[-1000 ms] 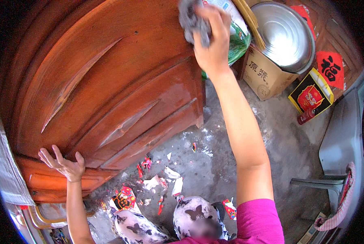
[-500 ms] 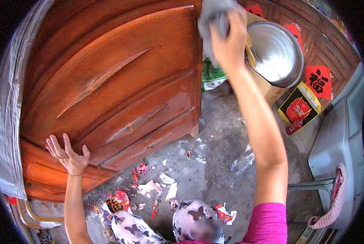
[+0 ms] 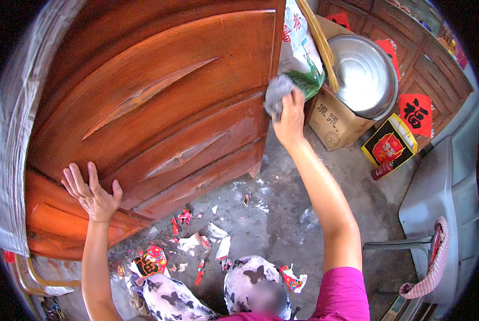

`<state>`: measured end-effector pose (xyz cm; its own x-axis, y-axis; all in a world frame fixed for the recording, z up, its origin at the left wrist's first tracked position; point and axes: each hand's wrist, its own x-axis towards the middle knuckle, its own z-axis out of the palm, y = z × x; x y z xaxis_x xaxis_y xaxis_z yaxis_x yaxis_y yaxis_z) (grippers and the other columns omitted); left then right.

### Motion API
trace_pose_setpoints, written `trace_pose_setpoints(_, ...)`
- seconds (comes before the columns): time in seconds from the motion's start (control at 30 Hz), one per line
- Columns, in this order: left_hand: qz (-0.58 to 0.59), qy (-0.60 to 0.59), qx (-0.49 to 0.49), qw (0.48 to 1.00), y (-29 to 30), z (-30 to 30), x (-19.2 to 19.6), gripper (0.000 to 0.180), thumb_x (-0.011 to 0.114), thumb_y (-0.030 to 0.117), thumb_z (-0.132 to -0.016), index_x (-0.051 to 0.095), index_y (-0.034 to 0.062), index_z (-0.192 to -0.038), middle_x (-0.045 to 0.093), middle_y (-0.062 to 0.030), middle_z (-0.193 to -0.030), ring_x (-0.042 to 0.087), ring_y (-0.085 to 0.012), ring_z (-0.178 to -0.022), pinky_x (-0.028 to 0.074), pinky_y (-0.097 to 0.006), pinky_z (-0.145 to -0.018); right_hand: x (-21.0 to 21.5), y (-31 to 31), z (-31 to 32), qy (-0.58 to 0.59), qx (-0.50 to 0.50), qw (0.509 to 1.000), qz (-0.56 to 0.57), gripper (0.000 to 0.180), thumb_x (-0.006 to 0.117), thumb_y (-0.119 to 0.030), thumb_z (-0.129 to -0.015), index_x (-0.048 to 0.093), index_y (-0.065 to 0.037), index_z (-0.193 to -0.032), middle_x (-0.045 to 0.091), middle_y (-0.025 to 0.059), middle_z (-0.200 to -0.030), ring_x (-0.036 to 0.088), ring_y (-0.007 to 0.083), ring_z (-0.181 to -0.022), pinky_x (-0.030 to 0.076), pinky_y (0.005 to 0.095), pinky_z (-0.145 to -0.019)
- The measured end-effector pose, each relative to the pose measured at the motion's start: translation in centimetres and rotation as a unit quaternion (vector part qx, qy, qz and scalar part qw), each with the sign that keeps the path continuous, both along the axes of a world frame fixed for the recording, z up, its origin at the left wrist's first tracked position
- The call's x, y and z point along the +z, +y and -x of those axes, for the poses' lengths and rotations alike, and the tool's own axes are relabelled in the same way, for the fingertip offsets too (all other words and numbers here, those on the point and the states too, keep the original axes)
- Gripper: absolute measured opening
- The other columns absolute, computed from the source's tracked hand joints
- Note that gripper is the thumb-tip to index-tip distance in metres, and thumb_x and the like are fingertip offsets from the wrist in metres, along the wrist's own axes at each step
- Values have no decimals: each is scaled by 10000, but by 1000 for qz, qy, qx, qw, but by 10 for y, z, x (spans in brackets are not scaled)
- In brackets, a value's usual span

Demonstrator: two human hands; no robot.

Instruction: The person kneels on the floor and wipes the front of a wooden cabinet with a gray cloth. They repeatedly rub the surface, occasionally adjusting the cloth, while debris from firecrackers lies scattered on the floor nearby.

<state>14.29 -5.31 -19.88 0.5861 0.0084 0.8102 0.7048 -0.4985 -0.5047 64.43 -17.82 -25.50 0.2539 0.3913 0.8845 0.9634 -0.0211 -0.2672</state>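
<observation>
A grey cloth [image 3: 278,96] is bunched in my right hand [image 3: 291,119], pressed against the right edge of a reddish-brown wooden door [image 3: 196,91]. The fingers of that hand are wrapped round the cloth. My left hand [image 3: 93,193] lies with fingers spread on the lower left part of the door, holding nothing. The door has carved, curved panels and stands swung out at an angle. Close behind the cloth is a white and green sack [image 3: 303,59].
A cardboard box [image 3: 333,120] with a metal basin [image 3: 365,75] on top stands right of the sack. Farther right are a black and yellow carton [image 3: 389,145] and a grey plastic chair [image 3: 437,198]. Torn red and white paper scraps [image 3: 196,242] litter the concrete floor.
My right hand has moved down along the door's edge with the cloth, uncovering the sack and the box front. My left hand keeps nearly the same place on the door.
</observation>
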Motion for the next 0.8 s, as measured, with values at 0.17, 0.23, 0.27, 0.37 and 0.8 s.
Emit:
trace_pose_setpoints(0.17, 47, -16, -1, 999, -12, 2, 7, 804, 713, 315, -866, 394, 94, -1570, 244, -238, -1663, 193, -463, -1551, 166, -647, -1245, 1, -19, 33, 123, 28, 990, -56, 455, 789, -104, -774, 586, -29, -1175, 599, 181, -1203, 569, 414, -1158, 485, 473, -1000)
trace_pose_setpoints(0.23, 108, -34, 5, 994, -37, -10, 13, 823, 733, 223, -832, 399, 96, -1573, 236, -230, -1670, 198, -448, -1556, 180, -649, -1240, 20, -9, 44, 199, -13, 974, -111, 444, 803, -125, -770, 570, -17, -1132, 602, 182, -1166, 568, 416, -1147, 484, 474, -988)
trace_pose_setpoints(0.27, 159, -41, 13, 986, -58, -19, 17, 763, 735, 209, -822, 465, 104, -1529, 306, -217, -1640, 248, -443, -1538, 213, -641, -1231, 26, -1, 41, 178, -59, 977, -100, 450, 817, -149, -769, 554, -21, -1111, 595, 180, -1146, 564, 413, -1139, 482, 482, -975)
trace_pose_setpoints(0.37, 328, 61, -48, 942, -114, -22, 13, 536, 754, 191, -800, 626, 133, -1317, 501, -168, -1480, 448, -370, -1421, 296, -596, -1195, 44, 16, 74, 158, -147, 974, -65, 472, 837, -193, -772, 556, -41, -1119, 597, 172, -1167, 545, 401, -1170, 486, 505, -978)
trace_pose_setpoints(0.8, 516, 223, -157, 812, -171, -15, -115, 185, 743, 264, -863, 740, 163, -1019, 704, -24, -1090, 653, -221, -1070, 439, -475, -1034, 35, 11, 233, -21, 44, 999, 5, 302, 744, -171, -739, 636, -61, -999, 601, 150, -973, 585, 371, -953, 525, 474, -823)
